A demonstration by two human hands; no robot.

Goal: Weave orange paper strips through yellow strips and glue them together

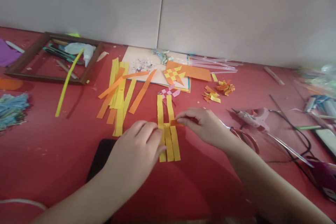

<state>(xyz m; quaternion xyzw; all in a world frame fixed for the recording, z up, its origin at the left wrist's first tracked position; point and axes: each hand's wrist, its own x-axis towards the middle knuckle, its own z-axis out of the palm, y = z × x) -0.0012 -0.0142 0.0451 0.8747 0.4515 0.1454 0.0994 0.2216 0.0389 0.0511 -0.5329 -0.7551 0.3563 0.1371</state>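
Observation:
Three yellow paper strips [169,143] lie side by side on the red table in front of me. The outer two stretch farther away; the middle one ends about halfway up at a fold or edge. Between thumb and fingertips, my right hand [201,124] pinches an orange paper strip [175,123] against the right yellow strip. My left hand [141,143] is curled over the left yellow strip, and its own fingers hide whatever it grips. Just beyond lies a small pink checkered paper fish [169,92], with an orange and yellow woven fish [174,75] farther back.
Loose yellow and orange strips [119,94] are piled at left, near a dark phone-like object [101,155]. A wooden frame [49,77] surrounds a glue bottle and cutters. Scissors [245,138], a glue gun [253,117] and its cable lie at right. Paper scraps [225,87] sit behind.

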